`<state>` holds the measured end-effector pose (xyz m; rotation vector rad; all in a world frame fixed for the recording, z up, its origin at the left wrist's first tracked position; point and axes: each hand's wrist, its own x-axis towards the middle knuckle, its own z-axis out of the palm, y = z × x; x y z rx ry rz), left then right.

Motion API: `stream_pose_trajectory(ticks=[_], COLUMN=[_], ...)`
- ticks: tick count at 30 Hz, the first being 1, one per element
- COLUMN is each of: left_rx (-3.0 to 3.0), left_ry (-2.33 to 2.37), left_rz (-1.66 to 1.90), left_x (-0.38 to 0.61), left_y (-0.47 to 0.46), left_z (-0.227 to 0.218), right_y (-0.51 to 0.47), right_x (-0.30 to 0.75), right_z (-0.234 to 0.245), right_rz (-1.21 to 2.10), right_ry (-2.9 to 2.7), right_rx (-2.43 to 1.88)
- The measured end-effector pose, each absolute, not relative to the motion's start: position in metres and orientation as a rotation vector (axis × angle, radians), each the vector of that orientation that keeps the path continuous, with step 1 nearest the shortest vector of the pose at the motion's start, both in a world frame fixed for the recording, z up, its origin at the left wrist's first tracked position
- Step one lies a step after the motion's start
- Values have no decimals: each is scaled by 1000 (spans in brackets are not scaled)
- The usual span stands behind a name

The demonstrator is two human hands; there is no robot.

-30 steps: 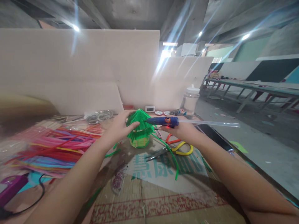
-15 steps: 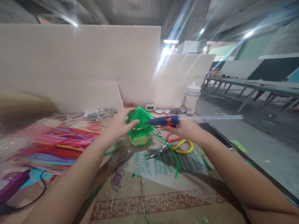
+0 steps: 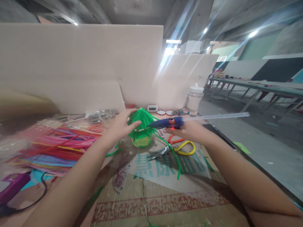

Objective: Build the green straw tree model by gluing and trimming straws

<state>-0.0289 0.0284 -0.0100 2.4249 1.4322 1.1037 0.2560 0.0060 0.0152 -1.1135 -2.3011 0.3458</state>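
Note:
My left hand [image 3: 125,123] grips the left side of a small green hut-like craft [image 3: 142,121], its thumb lying on the cone-shaped roof. Below the roof shows a lighter green round base [image 3: 141,142]. In my right hand [image 3: 189,128] is a blue hot glue gun [image 3: 167,122] with a red light and a long clear glue stick [image 3: 217,116] out of its back. The nozzle meets the right side of the roof; whether it touches cannot be told. A green pipe cleaner [image 3: 176,157] trails from the craft across open scissors [image 3: 182,147] with red and yellow handles.
Many coloured pipe cleaners [image 3: 56,146] lie at left, near a purple tool [image 3: 15,186] with a black cord. A clear jar [image 3: 195,99] and a small digital clock [image 3: 152,108] stand at the back. A phone [image 3: 219,137] lies right; a protractor [image 3: 121,178] lies in front.
The back end of the glue gun has shifted slightly right, and its glue stick tilts up a little more. My left hand and the green craft stay in place.

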Motion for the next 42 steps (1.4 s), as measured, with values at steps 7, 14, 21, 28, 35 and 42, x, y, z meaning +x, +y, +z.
stream_pose_trajectory(ticks=[7, 14, 21, 28, 35, 42], left_rx=[2424, 2430, 2432, 2433, 2437, 2440], left_ry=[1446, 1460, 1454, 1450, 1457, 1463], left_rz=[1103, 1093, 1102, 1102, 1096, 1093], left_x=[-29, -29, -29, -29, -28, -28], left_y=[28, 27, 28, 28, 27, 27], left_z=[-10, -9, -10, -10, -10, -9], right_y=[5, 7, 7, 7, 8, 8], right_x=[255, 255, 255, 254, 253, 254], right_z=[20, 18, 19, 17, 16, 15], right_rz=[358, 376, 345, 346, 369, 319], right_ry=[-2330, -2328, -2341, -2362, -2354, -2341], right_rx=[-983, -972, -1021, -1037, -1048, -1113])
